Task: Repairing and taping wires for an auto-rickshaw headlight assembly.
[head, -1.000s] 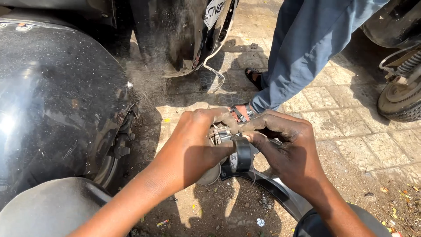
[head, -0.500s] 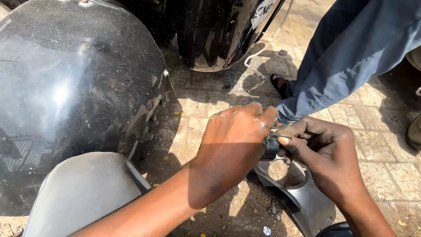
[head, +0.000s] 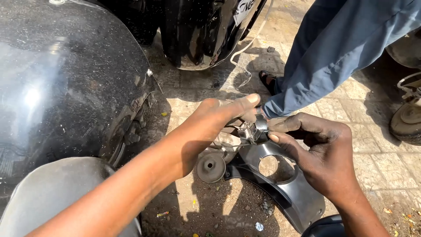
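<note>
Head view: trouser leg (head: 333, 48), black fender (head: 66, 83) flank both hands' metal part (head: 251, 128).

A dusty black vehicle body panel (head: 66, 83) fills the upper left. A second black bodywork section (head: 197, 30) stands behind it, with a thin white wire (head: 245, 52) hanging from its edge. A grey curved cover (head: 48, 197) occupies the lower left corner. A round black rubber disc (head: 211, 167) lies on the paved ground (head: 372, 131). A bystander's leg in blue trousers (head: 333, 48) stands at upper right, one sandalled foot (head: 268, 79) showing. A tyre (head: 405, 120) sits at the right edge.
</note>
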